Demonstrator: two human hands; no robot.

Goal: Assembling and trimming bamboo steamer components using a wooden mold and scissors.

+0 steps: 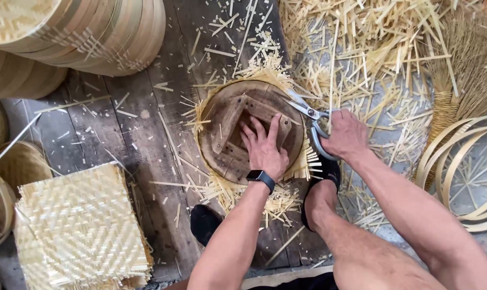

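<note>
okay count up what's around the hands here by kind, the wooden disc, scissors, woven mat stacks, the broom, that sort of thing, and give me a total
Round wooden disc under the left hand: 1
Scissors in the right hand: 1
Stack of square woven mats: 1
Straw broom: 1
Wrist watch: 1
Total: 5
Loose bamboo offcuts and the bent hoops at the right overlap too much to count.

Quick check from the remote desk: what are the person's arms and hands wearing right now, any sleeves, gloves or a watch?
Both arms are bare, with no sleeves or gloves in view. The left hand has a black smartwatch with a dark square face strapped at the wrist. The right hand wears nothing: no ring, band or glove shows.
</note>
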